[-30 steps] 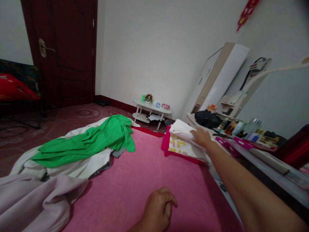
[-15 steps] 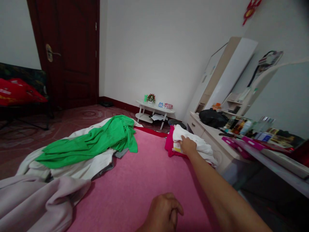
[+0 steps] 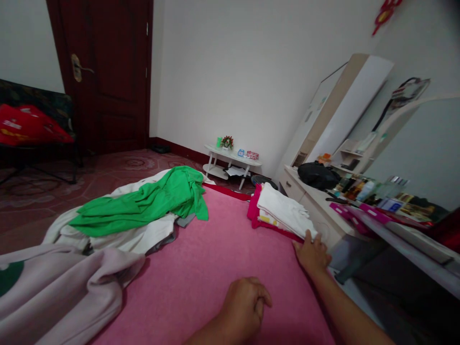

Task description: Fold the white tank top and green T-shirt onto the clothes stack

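The right hand (image 3: pixel 313 253) reaches out, fingers spread, tips at the near end of the white cloth (image 3: pixel 285 205). The left hand (image 3: pixel 245 302) is curled, fingers together, over the pink bed (image 3: pixel 201 254). Green cloth (image 3: pixel 143 203) lies left; a dresser (image 3: pixel 297 188) stands right. The white cloth tops a pile (image 3: pixel 255 212), slanting long-ways from far left to near right.

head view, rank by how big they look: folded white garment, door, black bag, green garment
Largest to smallest in the head view:
1. door
2. green garment
3. folded white garment
4. black bag
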`<control>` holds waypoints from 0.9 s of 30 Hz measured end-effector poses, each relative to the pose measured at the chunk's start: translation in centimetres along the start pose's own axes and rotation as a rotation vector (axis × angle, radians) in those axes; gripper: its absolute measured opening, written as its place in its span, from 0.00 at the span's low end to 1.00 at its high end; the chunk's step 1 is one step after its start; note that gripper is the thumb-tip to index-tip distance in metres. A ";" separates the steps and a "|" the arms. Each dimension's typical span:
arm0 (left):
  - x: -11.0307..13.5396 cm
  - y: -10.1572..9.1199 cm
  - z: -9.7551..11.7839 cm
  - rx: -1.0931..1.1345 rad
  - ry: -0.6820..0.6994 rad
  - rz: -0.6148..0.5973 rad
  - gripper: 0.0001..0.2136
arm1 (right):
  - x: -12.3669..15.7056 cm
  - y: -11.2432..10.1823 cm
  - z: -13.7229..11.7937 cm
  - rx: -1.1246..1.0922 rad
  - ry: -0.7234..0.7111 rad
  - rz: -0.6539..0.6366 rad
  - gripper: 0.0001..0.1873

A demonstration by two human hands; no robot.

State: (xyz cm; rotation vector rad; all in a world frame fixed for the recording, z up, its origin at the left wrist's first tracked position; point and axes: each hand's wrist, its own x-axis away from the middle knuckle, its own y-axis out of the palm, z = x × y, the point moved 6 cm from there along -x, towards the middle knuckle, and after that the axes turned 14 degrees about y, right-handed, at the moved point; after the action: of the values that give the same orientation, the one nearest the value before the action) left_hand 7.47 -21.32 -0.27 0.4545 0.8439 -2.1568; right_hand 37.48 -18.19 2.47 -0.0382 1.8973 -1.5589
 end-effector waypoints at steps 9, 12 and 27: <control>-0.1 -0.9 0.6 0.058 0.038 0.044 0.17 | 11.1 -1.5 -3.8 -0.109 -0.123 -0.363 0.37; 0.0 -1.1 0.7 0.114 0.051 0.066 0.17 | 15.6 -2.7 -6.3 -0.147 -0.325 -0.432 0.32; 1.6 -24.4 -0.2 -0.960 -0.273 0.619 0.16 | 16.7 -3.1 -6.4 -0.382 -0.462 -0.324 0.29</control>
State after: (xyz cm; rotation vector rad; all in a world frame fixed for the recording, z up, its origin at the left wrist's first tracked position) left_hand -12.13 -10.02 8.98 -0.0820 1.2464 -1.0425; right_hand 20.16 -20.69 -2.26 -0.8357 1.8332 -1.2168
